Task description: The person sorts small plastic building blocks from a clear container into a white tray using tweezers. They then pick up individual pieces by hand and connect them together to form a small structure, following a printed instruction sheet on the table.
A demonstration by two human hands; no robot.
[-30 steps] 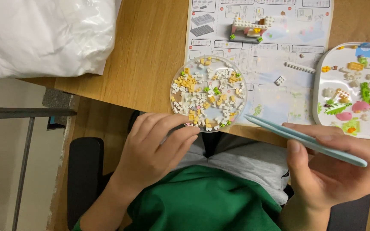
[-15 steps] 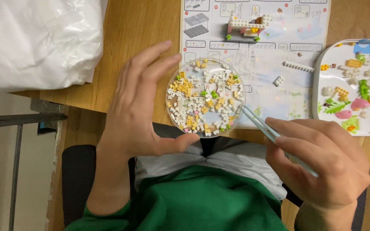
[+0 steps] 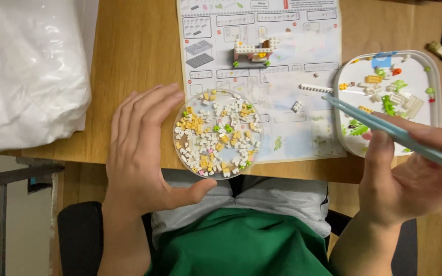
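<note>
The left hand (image 3: pixel 144 148) lies open and flat, fingers spread along the left rim of the round clear dish (image 3: pixel 218 134) and thumb curled under its near edge, cupping it without gripping. The dish sits on the worktop (image 3: pixel 129 51) at its front edge, partly overhanging, and is full of tiny white, yellow and green bricks. The right hand (image 3: pixel 410 179) pinches pale blue tweezers (image 3: pixel 390 130) between thumb and fingers, tips pointing left over the instruction sheet (image 3: pixel 262 76).

The overhang looks like the main risk: a nudge from the left thumb could tip the dish into the lap and scatter the bricks. The tweezer tips hang near a loose white strip (image 3: pixel 315 88), which a careless sweep might flick away.

Further out, a half-built model (image 3: pixel 254 52) stands on the sheet, a white printed page with grey diagrams. A white tray (image 3: pixel 433 69) of mixed pieces sits right, and a crumpled white plastic bag (image 3: pixel 26 66) fills the far left.
</note>
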